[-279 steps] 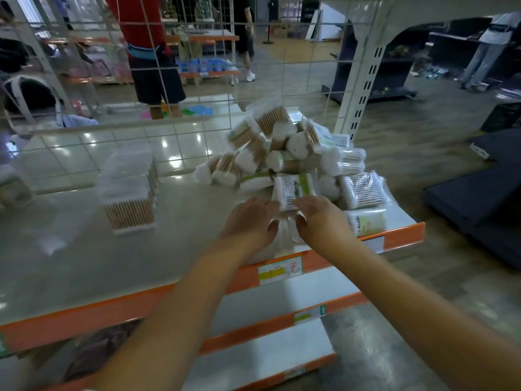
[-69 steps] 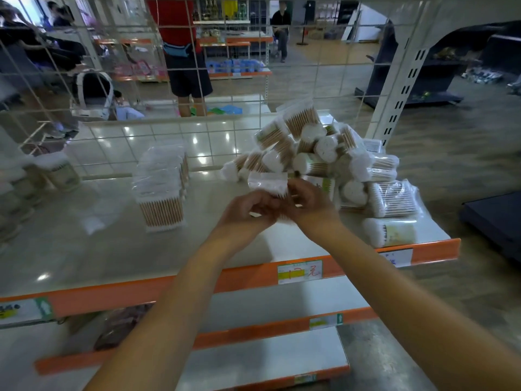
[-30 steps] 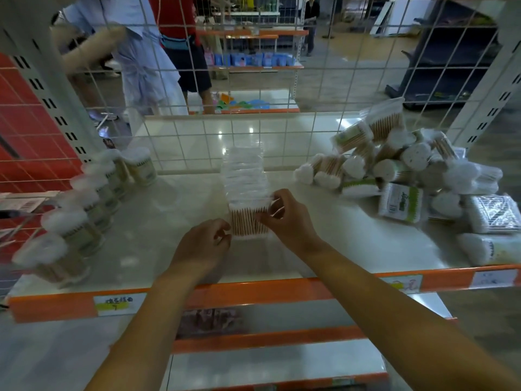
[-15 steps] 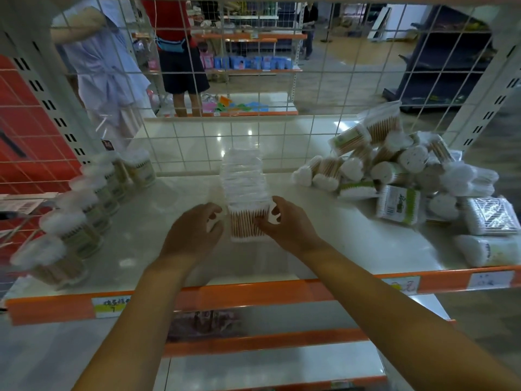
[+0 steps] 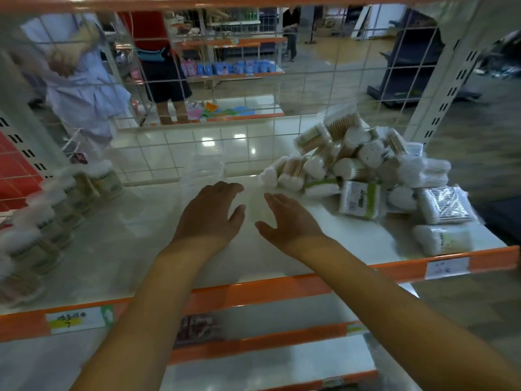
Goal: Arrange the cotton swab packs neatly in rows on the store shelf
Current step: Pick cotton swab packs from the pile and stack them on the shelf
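On the white store shelf with the orange front rail (image 5: 253, 292), head view: a loose heap of clear-wrapped cotton swab packs with wooden sticks and white tips (image 5: 358, 162) occupies the right end, piled against the white wire grid back panel (image 5: 318, 88). One flat green-labelled pack (image 5: 359, 200) leans at the front of the heap; a pack with a silvery face (image 5: 445, 204) lies to its right, and a single white pack (image 5: 442, 239) lies nearest the rail, just beside a white price tag (image 5: 446, 268).

Centre, towards the back: a row of clear flat swab packs standing on edge (image 5: 204, 176), blurred, partly hidden behind the left hand.

Left end: a row of round swab tubs with white tops and pale green labels (image 5: 53, 210), running from the grid towards the rail, blurred by motion. A yellow-marked price tag (image 5: 74, 320) sits on the rail below them.

Left hand (image 5: 210, 213): released, fingers relaxed and slightly spread, holding nothing, just in front of the standing row; contact with it cannot be told.

Right hand (image 5: 287, 218): released, fingers extended, thumb out, holding nothing, above bare shelf between the row and the heap.

Beyond the grid: a person in a red top and dark shorts (image 5: 160, 66), another in pale clothing (image 5: 81, 88), and further orange shelving.
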`<state>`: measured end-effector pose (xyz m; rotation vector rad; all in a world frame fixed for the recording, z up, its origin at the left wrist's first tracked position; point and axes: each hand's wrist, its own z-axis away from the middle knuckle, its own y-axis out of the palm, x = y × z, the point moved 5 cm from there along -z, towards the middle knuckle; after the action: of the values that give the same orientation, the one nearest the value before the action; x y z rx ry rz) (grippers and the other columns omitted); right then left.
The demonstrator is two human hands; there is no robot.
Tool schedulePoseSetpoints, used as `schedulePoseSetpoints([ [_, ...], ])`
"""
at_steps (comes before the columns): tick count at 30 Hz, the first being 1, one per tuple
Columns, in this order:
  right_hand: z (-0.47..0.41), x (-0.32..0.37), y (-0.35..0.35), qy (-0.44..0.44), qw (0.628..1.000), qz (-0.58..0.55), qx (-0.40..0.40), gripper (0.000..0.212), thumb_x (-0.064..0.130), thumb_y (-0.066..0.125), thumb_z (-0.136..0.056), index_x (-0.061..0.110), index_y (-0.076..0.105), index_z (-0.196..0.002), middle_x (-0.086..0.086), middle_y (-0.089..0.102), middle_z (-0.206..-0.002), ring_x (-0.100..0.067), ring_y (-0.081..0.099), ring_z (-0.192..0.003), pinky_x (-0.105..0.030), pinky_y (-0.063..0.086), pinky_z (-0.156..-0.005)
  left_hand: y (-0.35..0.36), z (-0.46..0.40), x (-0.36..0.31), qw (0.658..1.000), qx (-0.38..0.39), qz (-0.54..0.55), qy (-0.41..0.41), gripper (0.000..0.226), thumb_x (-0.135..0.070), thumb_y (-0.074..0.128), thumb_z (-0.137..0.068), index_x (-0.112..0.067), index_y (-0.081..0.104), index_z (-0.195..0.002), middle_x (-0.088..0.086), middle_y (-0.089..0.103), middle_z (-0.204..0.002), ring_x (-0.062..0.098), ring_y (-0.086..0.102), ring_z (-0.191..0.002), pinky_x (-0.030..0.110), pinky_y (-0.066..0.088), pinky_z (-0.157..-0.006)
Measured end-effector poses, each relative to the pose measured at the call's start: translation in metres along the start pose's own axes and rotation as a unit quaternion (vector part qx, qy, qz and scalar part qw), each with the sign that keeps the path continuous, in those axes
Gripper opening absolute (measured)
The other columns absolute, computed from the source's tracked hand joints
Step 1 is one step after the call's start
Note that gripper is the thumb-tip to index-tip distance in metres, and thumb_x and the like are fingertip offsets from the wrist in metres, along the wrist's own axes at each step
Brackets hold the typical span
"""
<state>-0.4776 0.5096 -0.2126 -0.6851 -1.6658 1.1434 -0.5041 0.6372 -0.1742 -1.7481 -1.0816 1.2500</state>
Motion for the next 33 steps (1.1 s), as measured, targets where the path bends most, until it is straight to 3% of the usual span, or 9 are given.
schedulePoseSetpoints([
  [8, 0.034, -0.069, -0.030, 0.041, 0.999, -0.006, -0.006, 0.061, 0.040, 0.043, -0.095, 0.016, 0.020, -0.146, -0.002, 0.028, -0.149, -0.018, 0.026, -0.135, -0.027, 0.026, -0.105, 0.044, -0.011, -0.082, 0.996, 0.053, 0.017, 0.068, 0.042, -0.032, 0.045, -0.094, -0.022, 0.042, -0.135, -0.004, 0.044, -0.136, 0.016, 0.038, -0.124, 0.030, 0.035, -0.098],
  [15, 0.070, -0.132, -0.056, 0.078, 0.994, -0.037, -0.064, 0.051, 0.032, 0.048, -0.094, 0.016, 0.035, -0.141, -0.002, 0.039, -0.143, -0.018, 0.036, -0.130, -0.024, 0.030, -0.100, 0.087, -0.014, -0.150, 0.987, 0.088, 0.042, 0.126, 0.041, -0.031, 0.046, -0.094, -0.027, 0.042, -0.135, -0.006, 0.045, -0.134, 0.014, 0.037, -0.122, 0.026, 0.033, -0.094],
  [20, 0.088, -0.175, -0.081, 0.089, 0.978, -0.078, -0.172, 0.042, 0.016, 0.059, -0.088, 0.007, 0.052, -0.129, -0.010, 0.055, -0.124, -0.027, 0.052, -0.114, -0.021, 0.037, -0.087, 0.111, -0.023, -0.190, 0.980, 0.108, 0.057, 0.155, 0.040, -0.029, 0.045, -0.095, -0.022, 0.044, -0.134, -0.003, 0.046, -0.134, 0.016, 0.039, -0.123, 0.029, 0.036, -0.096],
  [24, 0.100, -0.212, -0.104, 0.095, 0.953, -0.097, -0.270, 0.036, -0.001, 0.066, -0.077, 0.000, 0.063, -0.113, -0.017, 0.062, -0.113, -0.032, 0.059, -0.101, -0.011, 0.033, -0.082, 0.131, -0.035, -0.214, 0.977, 0.110, 0.061, 0.172, 0.035, -0.026, 0.047, -0.093, -0.018, 0.049, -0.127, 0.001, 0.051, -0.127, 0.020, 0.044, -0.116, 0.033, 0.040, -0.092],
  [28, 0.104, -0.256, -0.117, 0.152, 0.934, -0.089, -0.310, 0.031, 0.005, 0.063, -0.082, 0.004, 0.063, -0.113, -0.013, 0.059, -0.114, -0.030, 0.055, -0.104, -0.022, 0.036, -0.083, 0.153, -0.045, -0.230, 0.975, 0.129, 0.073, 0.168, 0.033, -0.022, 0.048, -0.093, -0.015, 0.052, -0.125, 0.004, 0.052, -0.124, 0.022, 0.047, -0.114, 0.035, 0.042, -0.090],
  [33, 0.099, -0.299, -0.121, 0.249, 0.927, -0.072, -0.271, 0.044, 0.027, 0.062, -0.086, 0.006, 0.053, -0.123, -0.016, 0.051, -0.125, -0.033, 0.044, -0.116, -0.036, 0.035, -0.092, 0.172, -0.058, -0.240, 0.975, 0.144, 0.063, 0.156, 0.032, -0.022, 0.049, -0.092, -0.016, 0.054, -0.123, 0.003, 0.055, -0.122, 0.021, 0.049, -0.113, 0.036, 0.044, -0.091],
])
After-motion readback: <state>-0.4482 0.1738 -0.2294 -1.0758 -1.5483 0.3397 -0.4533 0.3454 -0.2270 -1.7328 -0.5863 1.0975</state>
